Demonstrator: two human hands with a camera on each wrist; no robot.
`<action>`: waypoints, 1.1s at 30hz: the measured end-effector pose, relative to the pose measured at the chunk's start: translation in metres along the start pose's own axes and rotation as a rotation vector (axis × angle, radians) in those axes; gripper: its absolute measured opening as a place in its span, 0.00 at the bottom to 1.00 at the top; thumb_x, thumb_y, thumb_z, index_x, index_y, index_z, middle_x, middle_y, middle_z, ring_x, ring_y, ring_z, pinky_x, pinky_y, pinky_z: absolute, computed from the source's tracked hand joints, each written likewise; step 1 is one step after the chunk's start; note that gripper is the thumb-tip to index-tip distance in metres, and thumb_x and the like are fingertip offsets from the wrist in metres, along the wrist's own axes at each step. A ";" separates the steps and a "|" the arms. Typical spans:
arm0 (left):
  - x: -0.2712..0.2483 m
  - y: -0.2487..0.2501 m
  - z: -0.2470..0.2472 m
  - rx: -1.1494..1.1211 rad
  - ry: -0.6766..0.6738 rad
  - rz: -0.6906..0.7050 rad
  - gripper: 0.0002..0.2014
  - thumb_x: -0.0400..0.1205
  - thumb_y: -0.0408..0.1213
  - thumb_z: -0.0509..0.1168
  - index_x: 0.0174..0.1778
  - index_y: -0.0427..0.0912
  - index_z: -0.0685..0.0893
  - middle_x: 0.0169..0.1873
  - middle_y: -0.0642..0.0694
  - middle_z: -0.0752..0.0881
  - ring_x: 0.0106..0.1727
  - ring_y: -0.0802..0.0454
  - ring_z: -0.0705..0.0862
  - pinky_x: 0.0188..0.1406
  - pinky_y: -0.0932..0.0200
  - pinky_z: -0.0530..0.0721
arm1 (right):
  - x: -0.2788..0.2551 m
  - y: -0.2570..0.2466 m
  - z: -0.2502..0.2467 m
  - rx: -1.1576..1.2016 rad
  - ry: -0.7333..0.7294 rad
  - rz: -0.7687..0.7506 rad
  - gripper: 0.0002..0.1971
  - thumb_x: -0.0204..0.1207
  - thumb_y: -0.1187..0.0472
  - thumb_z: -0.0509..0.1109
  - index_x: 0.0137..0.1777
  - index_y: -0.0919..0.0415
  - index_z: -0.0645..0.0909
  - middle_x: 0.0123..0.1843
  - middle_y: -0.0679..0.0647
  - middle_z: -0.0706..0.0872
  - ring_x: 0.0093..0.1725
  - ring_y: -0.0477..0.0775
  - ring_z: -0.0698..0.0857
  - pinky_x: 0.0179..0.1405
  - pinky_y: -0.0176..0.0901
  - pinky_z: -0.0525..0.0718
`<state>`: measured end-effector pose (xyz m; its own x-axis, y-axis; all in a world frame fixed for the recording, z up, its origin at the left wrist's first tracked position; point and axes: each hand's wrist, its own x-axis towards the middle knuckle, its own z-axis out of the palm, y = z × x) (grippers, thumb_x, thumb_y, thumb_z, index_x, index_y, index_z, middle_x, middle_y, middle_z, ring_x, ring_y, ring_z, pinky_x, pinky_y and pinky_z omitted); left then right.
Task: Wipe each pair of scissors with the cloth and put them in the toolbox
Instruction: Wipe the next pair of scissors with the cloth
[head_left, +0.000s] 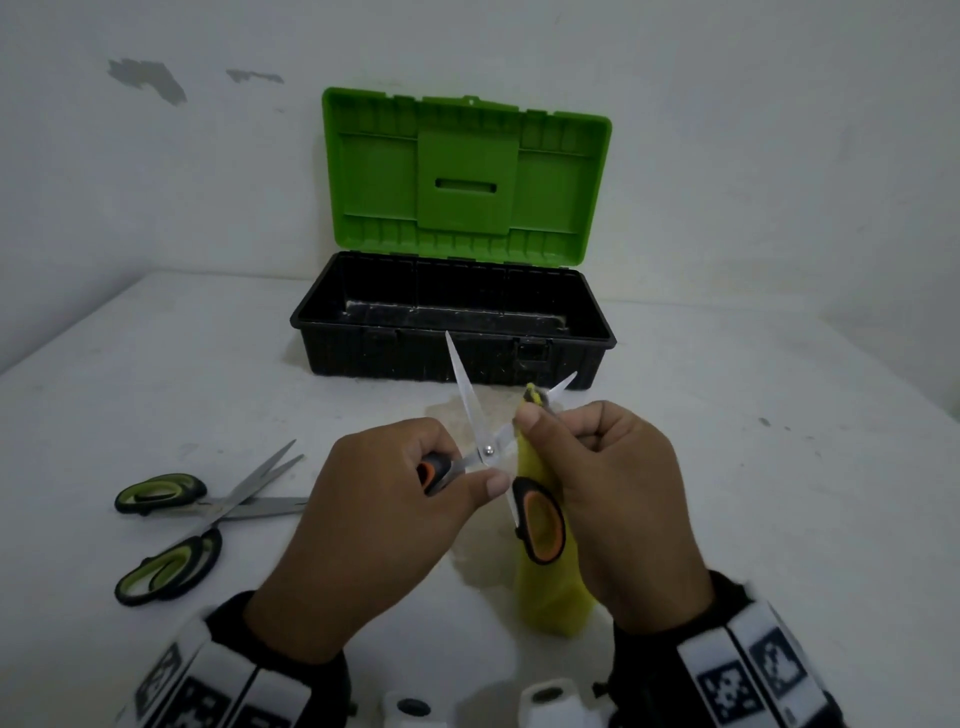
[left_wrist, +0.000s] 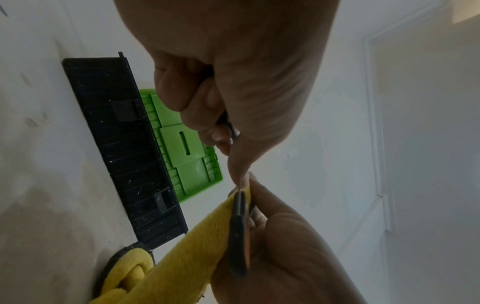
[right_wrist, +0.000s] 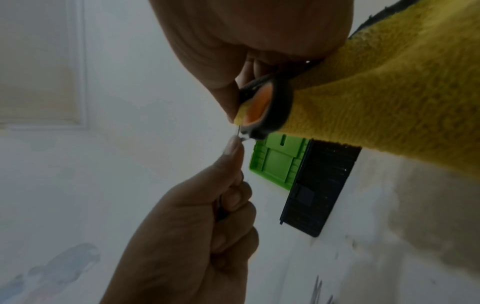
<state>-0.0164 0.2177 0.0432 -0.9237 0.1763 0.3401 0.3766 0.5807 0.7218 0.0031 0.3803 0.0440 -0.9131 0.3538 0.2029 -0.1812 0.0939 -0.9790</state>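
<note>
My left hand (head_left: 395, 499) grips one black-and-orange handle of a pair of scissors (head_left: 485, 447), whose blades stand spread wide apart above the table. My right hand (head_left: 597, 488) pinches a yellow cloth (head_left: 545, 592) around the right blade, whose tip pokes out past my fingers. The other orange handle (head_left: 540, 522) hangs free in front of the cloth. In the left wrist view the cloth (left_wrist: 182, 257) trails down onto the table. The right wrist view shows the orange handle (right_wrist: 262, 107) against the cloth (right_wrist: 389, 98). The toolbox (head_left: 457, 317) stands open behind, black tub showing nothing inside, green lid (head_left: 467, 171) upright.
Two pairs of green-handled scissors (head_left: 171, 525) lie crossed on the white table (head_left: 779, 467) at my left. The toolbox backs onto a white wall (head_left: 753, 156).
</note>
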 end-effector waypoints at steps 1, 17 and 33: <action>0.000 0.000 -0.001 -0.003 0.001 0.001 0.17 0.68 0.62 0.72 0.29 0.52 0.79 0.20 0.53 0.75 0.27 0.63 0.75 0.27 0.72 0.74 | -0.003 -0.001 0.002 -0.002 -0.024 -0.002 0.13 0.73 0.57 0.81 0.32 0.56 0.82 0.25 0.49 0.85 0.25 0.47 0.81 0.27 0.39 0.80; -0.002 -0.002 -0.006 -0.062 -0.005 0.052 0.21 0.63 0.66 0.68 0.27 0.50 0.81 0.23 0.58 0.79 0.25 0.60 0.76 0.28 0.69 0.75 | 0.001 -0.002 -0.006 0.029 0.002 0.015 0.13 0.72 0.55 0.82 0.34 0.59 0.83 0.28 0.57 0.85 0.29 0.56 0.81 0.30 0.49 0.82; -0.001 0.000 -0.011 -0.048 -0.023 0.067 0.18 0.64 0.63 0.70 0.28 0.51 0.81 0.24 0.59 0.80 0.25 0.62 0.76 0.30 0.73 0.76 | 0.006 -0.008 -0.010 0.057 -0.001 0.046 0.14 0.74 0.56 0.80 0.37 0.67 0.84 0.29 0.63 0.85 0.29 0.55 0.79 0.26 0.42 0.80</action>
<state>-0.0151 0.2084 0.0497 -0.8975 0.2320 0.3751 0.4400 0.5284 0.7260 0.0027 0.3913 0.0537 -0.9211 0.3560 0.1574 -0.1594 0.0239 -0.9869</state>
